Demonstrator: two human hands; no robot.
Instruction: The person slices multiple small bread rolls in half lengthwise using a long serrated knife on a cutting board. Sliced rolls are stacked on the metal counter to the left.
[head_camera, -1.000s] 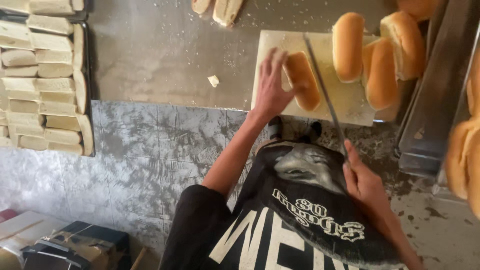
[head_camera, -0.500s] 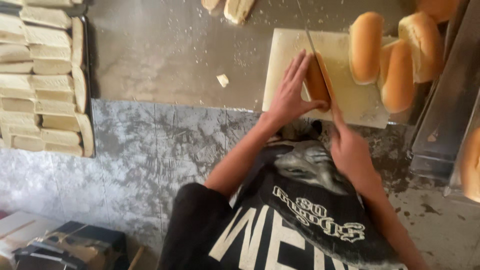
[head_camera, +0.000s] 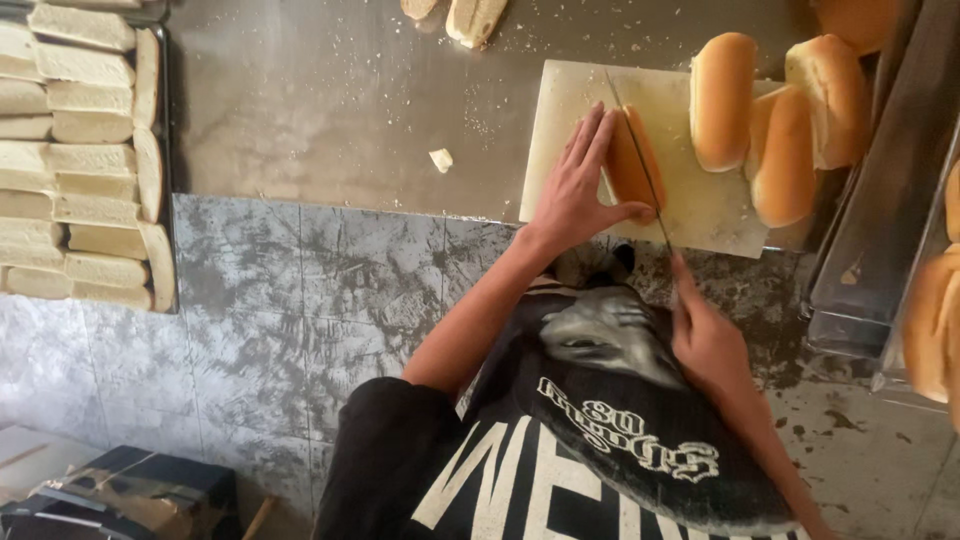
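Looking down from the head camera, the left hand (head_camera: 578, 190) lies flat on a roll (head_camera: 632, 160) on the cutting board (head_camera: 700, 205). Its fingers (head_camera: 592, 140) are stretched out along the roll's left flank and top, and the thumb hooks round the near end, so the hand presses and steadies the roll more than it grips it.

The right hand (head_camera: 705, 335) sits nearer the body, below the board's near edge, clenched on the handle of a long thin knife (head_camera: 640, 165). The handle itself is hidden inside the fist.

The roll's long axis runs away from the person, tilted slightly to the left at its far end. The blade lies almost along that same axis, over the roll's right side, its tip reaching past the far end. So the blade runs just beside the left fingertips, on their right, with only part of the roll's width between them. How deep the edge sits in the bread I cannot tell.

To the right on the board stand three whole buns (head_camera: 722, 100), touching one another, well apart from the left hand. A metal tray (head_camera: 880, 220) lies further right. On the steel counter (head_camera: 330, 110) rests a crumb (head_camera: 440, 160). Far left, a tray of cut bread (head_camera: 80, 150) is packed in rows.
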